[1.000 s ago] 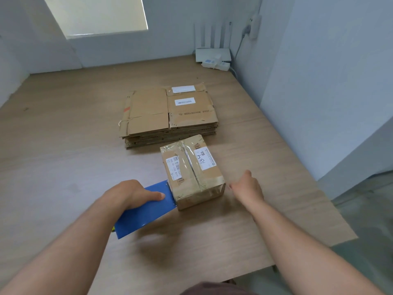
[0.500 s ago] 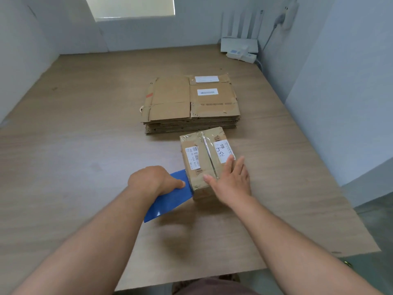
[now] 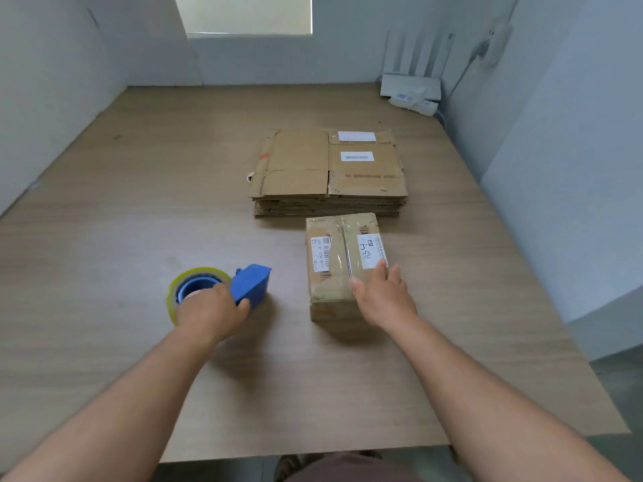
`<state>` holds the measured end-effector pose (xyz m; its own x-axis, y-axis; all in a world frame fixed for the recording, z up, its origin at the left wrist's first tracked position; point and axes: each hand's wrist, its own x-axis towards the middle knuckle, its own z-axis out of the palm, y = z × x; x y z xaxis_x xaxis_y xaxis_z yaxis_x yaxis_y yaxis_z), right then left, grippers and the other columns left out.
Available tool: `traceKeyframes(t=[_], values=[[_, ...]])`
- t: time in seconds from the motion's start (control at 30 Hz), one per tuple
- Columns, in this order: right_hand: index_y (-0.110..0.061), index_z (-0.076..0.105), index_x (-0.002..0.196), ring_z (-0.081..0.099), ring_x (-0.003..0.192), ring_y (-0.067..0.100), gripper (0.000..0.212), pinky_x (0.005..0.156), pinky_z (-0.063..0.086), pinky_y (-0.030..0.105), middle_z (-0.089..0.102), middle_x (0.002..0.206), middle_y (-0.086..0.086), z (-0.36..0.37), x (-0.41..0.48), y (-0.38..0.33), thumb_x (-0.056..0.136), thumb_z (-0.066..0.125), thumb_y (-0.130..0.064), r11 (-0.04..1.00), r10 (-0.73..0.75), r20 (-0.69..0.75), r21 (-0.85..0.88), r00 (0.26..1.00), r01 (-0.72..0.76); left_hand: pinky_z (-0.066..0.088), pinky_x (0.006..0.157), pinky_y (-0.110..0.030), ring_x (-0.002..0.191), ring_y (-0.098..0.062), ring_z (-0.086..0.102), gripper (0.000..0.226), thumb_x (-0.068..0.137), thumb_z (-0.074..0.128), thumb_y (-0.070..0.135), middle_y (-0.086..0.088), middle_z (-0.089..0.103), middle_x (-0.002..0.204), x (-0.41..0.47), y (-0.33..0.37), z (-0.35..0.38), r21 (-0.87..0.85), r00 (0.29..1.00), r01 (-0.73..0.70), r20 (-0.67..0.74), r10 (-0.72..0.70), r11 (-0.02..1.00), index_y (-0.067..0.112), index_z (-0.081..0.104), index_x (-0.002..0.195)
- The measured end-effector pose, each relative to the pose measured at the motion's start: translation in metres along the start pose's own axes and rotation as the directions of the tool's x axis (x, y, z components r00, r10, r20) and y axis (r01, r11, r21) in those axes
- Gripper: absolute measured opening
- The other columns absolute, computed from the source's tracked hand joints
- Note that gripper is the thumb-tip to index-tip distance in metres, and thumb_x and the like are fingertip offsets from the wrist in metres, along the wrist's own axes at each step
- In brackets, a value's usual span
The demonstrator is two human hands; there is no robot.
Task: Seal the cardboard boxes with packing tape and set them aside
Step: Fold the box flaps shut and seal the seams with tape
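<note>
A small cardboard box (image 3: pixel 335 259) with clear tape along its top seam and white labels sits on the wooden table (image 3: pixel 139 210). My right hand (image 3: pixel 382 295) lies flat on the box's near right part, fingers straight. My left hand (image 3: pixel 208 309) grips a blue tape dispenser (image 3: pixel 252 285) with a roll of clear tape (image 3: pixel 195 283), a short way left of the box. The dispenser is apart from the box.
A stack of flattened cardboard boxes (image 3: pixel 328 172) lies just behind the small box. A white router (image 3: pixel 410 87) and a power strip (image 3: pixel 414 104) sit in the far right corner. Walls close in on the left, back and right. The table's near edge is close to me.
My left hand has pulled the dispenser away from the box's left side and further left, so the roll now shows. My right hand stays flat on the box top.
</note>
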<state>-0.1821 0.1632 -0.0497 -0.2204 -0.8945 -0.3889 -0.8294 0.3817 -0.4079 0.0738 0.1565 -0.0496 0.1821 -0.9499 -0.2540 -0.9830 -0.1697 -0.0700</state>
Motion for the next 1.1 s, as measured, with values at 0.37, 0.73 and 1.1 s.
traceKeyframes(t=[0.37,0.73,1.1], values=[[-0.008,0.000,0.153,0.013,0.146,0.027,0.078,0.116,0.018,0.038,0.005,0.161,0.012,0.002,-0.001,0.011,0.098,0.041,-0.046,0.991,-0.034,-0.054,0.131,0.998,0.041,0.037,0.102,-0.045,0.119,-0.036,0.049,0.053,0.095,0.049,0.035,-0.020,0.051,0.131,-0.013,0.034,0.012,-0.275,0.955,-0.191,-0.274,0.113,0.942,-0.002,0.043,0.133],[-0.006,0.003,0.151,0.029,0.134,0.029,0.097,0.105,0.031,0.040,0.028,0.148,0.012,0.031,-0.002,0.005,0.087,0.047,-0.064,0.999,0.029,-0.245,0.030,0.969,-0.022,0.031,0.110,-0.039,0.136,-0.032,0.037,0.066,0.102,0.023,0.044,-0.010,0.038,0.151,-0.020,0.124,0.031,-0.787,0.972,0.082,0.199,0.125,0.611,0.013,-0.004,0.153],[-0.019,0.054,0.130,0.053,0.117,0.027,0.035,0.091,0.042,0.033,0.060,0.127,0.006,-0.008,0.021,0.063,0.101,0.038,-0.030,0.972,-0.101,-0.125,0.200,0.987,0.125,0.021,0.116,-0.037,0.142,-0.030,0.028,0.067,0.100,0.022,0.053,-0.009,0.027,0.156,-0.013,0.105,0.019,-0.816,0.941,0.115,0.272,0.202,0.566,0.023,-0.004,0.154]])
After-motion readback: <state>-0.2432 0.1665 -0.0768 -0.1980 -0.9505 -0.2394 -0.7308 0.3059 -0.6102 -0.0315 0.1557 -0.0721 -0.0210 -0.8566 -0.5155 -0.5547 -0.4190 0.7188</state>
